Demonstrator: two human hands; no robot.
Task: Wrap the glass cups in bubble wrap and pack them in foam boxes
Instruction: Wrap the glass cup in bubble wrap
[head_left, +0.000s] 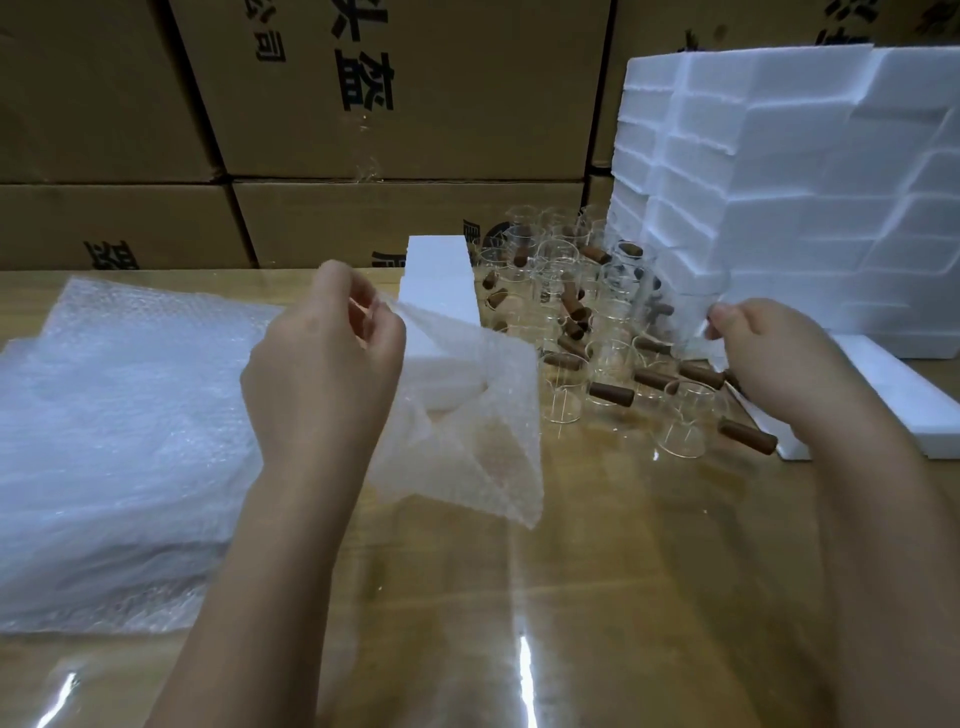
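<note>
Your left hand (322, 358) pinches a clear bubble-wrap sheet (467, 415), your right hand (779, 364), grasp unclear, sits among bare wooden-handled glass cups (561, 389) at 1 o'clock: wrapping seems barely begun.

Stacked cardboard cartons (415, 104) behind glossy, perhaps film-covered table (649, 571).

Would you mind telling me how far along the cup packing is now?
Done: nothing visibly wrapped or boxed. In hand: the left hand pinches a loose sheet of clear bubble wrap, while the right hand seems to pinch the rim of one clear glass cup. Left: the crowd of clear glass cups with brown wooden handles stands bare on the wooden table; the white foam boxes are stacked beside them.
</note>
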